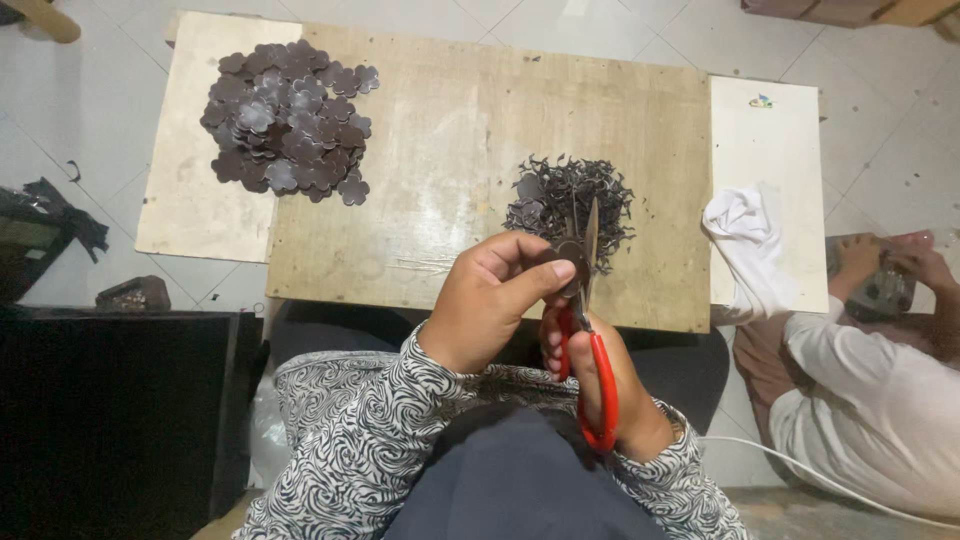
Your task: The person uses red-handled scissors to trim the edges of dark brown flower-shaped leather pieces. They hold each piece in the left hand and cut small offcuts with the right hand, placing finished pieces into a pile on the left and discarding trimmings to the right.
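Head cam: left hand (490, 300) is pinching a small dark flower-shaped piece (568, 252) w/ thumb + fingers, above board's near edge. Right hand (610, 385) is gripping red-handled scissors (590, 330), blades up, touching the piece. Scrap pile (570, 195) is lying just behind; cut flower pile (285, 115) far left on wooden board (450, 130).

1. A small dark brown leather-like piece (566, 252) sits pinched between thumb and fingers, raised above the near edge of the wooden board, partly hidden.
2. A pair of red-handled scissors with steel blades (590, 330) stands nearly upright, blades pointing away, parted slightly and meeting the dark piece at its right edge.
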